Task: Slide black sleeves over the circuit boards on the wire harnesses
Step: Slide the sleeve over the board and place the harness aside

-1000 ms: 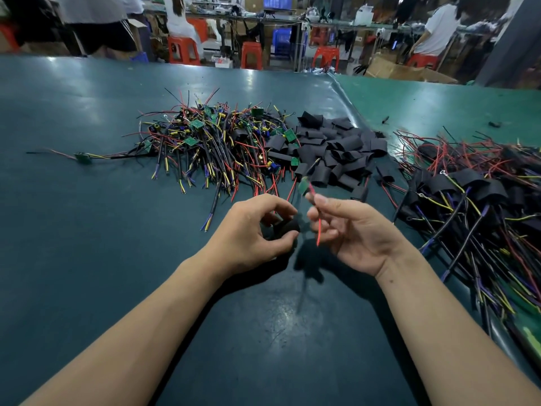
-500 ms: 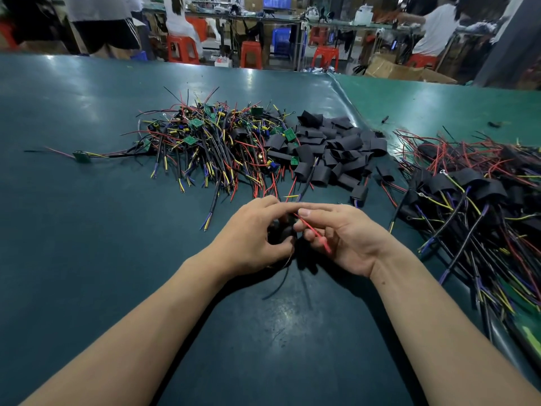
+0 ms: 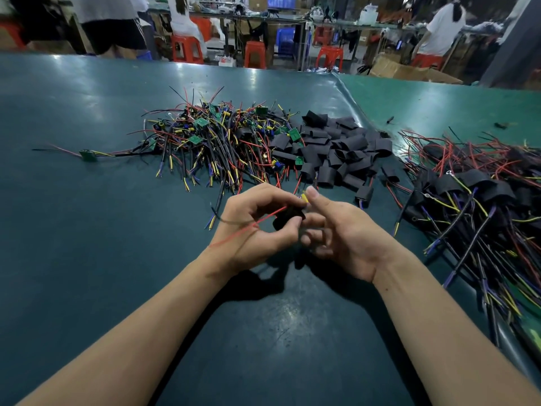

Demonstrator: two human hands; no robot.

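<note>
Head view, change: half a second ago my two hands were pressed together over the black sleeve (image 3: 288, 218) with the red wire (image 3: 248, 228) crossing my right fingers; now the red wire trails out over my left palm toward my left wrist, and my right fingers have come off the sleeve
Head view, meaning: I judge the wires are threaded through and the sleeve is going over the board; the board itself is hidden, so I cannot tell how far it is seated
Left hand (image 3: 254, 230): clamped, thumb and fingers curled round the sleeve
Right hand (image 3: 342, 230): spread, forefinger straight with its tip by a yellow wire end (image 3: 304, 197) at the sleeve's far side, other fingers loosely bent, gripping nothing
Sleeve location: held above the green table (image 3: 87, 259), between both hands, near the loose sleeve heap (image 3: 336, 153)
Sleeve long axis: roughly left to right, tilted up toward the right
Sleeve pointing: one mouth faces my left palm where the red wire exits; the other faces the yellow end
Unsleeved harness pile (image 3: 210, 142): beyond my left hand
Finished pile (image 3: 474, 200): to my right
</note>
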